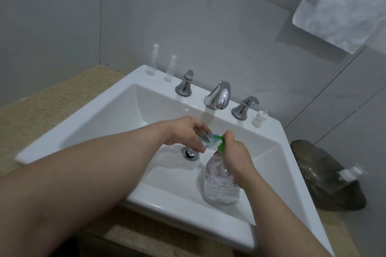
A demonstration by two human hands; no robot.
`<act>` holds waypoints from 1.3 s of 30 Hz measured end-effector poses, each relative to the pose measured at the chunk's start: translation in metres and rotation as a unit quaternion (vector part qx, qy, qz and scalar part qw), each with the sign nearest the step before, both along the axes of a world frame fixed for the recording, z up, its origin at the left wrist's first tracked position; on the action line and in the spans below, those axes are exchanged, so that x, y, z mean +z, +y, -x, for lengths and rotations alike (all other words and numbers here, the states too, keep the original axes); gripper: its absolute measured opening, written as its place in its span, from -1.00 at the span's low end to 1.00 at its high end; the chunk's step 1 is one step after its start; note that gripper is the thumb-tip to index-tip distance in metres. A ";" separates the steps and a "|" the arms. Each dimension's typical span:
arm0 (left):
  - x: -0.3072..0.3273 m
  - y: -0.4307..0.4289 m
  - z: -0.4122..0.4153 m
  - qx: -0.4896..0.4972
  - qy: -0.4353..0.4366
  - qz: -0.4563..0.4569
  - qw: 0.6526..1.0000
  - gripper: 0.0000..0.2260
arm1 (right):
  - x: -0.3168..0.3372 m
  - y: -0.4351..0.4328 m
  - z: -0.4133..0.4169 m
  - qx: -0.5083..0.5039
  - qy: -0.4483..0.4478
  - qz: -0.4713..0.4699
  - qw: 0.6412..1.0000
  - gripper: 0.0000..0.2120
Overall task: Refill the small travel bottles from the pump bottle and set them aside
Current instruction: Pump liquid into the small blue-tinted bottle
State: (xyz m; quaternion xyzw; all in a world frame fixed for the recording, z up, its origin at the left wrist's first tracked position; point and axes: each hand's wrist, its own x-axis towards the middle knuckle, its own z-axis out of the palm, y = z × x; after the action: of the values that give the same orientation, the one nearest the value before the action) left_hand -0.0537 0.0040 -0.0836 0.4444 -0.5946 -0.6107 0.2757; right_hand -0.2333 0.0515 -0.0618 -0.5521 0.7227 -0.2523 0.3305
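One small clear travel bottle [206, 141] filling: left hand [183, 132] fingers grip it; right hand [236, 152] fingers clasp green-topped clear pump bottle [219, 185]. Next probably needs steady presses.

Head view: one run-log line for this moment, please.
step: filling | left hand: holds small travel bottle at spout | right hand: grips pump bottle by head | location: over sink

green pump [221, 145], white sink [87, 119], perhaps speckled counter [41, 98]

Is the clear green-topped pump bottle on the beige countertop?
No, the clear pump bottle is inside the white sink, with the right hand gripping its green pump.
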 end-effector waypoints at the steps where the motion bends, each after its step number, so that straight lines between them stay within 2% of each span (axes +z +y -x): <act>1: 0.000 0.000 0.000 0.002 0.003 -0.003 1.000 -0.51 | 0.000 0.000 -0.001 -0.003 0.006 -0.001 1.000 -0.33; 4: 0.002 -0.001 -0.001 0.013 0.032 -0.031 0.999 -0.52 | 0.001 0.001 -0.001 -0.008 0.012 -0.004 1.000 -0.23; 6: 0.003 -0.001 -0.001 0.008 0.040 -0.047 0.998 -0.52 | 0.003 0.001 0.001 -0.005 0.020 -0.007 1.000 -0.25; 12: -0.006 0.005 0.010 -0.029 -0.019 -0.022 0.999 -0.47 | 0.020 0.004 0.013 0.043 0.058 -0.041 0.997 -0.46; 20: -0.010 0.008 0.015 -0.029 -0.054 -0.003 0.998 -0.56 | 0.017 -0.001 0.013 0.056 0.107 -0.083 0.989 -0.36; 25: -0.015 0.005 0.015 -0.021 -0.084 0.007 0.996 -0.52 | 0.022 0.002 0.015 0.041 0.065 -0.113 0.991 -0.28; 33: -0.022 0.000 0.013 -0.010 -0.113 0.024 0.993 -0.56 | 0.020 0.001 0.022 0.052 0.042 -0.089 0.994 -0.38; 39: -0.025 -0.002 0.009 0.001 -0.143 0.038 0.989 -0.57 | 0.017 0.004 0.023 0.103 0.072 -0.069 0.990 -0.48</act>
State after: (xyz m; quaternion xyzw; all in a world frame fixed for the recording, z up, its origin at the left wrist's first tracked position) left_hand -0.0631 0.0016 -0.1090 0.5167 -0.6502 -0.5179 0.2050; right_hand -0.2560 0.0551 -0.0450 -0.6163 0.6995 -0.1259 0.3392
